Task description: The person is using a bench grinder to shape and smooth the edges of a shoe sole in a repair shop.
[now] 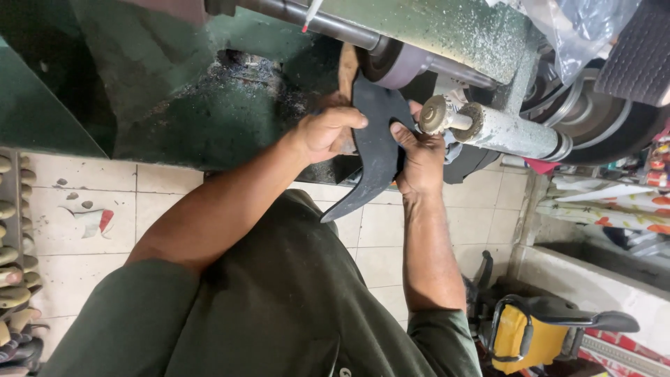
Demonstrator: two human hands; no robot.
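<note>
Both hands on one dark shoe-upper piece (375, 143), held upright against the grinding drum (399, 64) of a green finishing machine (209, 105). Left hand (326, 131): fingers curled over piece's left edge, thumb on its face, gripping. Right hand (421, 155): fingers closed on right edge, thumb pressed on front. Piece's pointed tail hangs down toward the person's green shirt (279, 307).

Containers: rack at far left w/ rows of shoe lasts (10, 265), tightly packed. Clear plastic bag (565, 28) top right; contents can't tell.

Edges/room: small buffing wheel (436, 114) on its spindle sits just beside right-hand knuckles, little slack there. Open tiled floor (91, 209) below machine, left of arms.

Around: yellow stool w/ black frame (530, 335) lower right, near right elbow. Patterned cloth (607, 206) at right. Metal dust coats the machine body.
</note>
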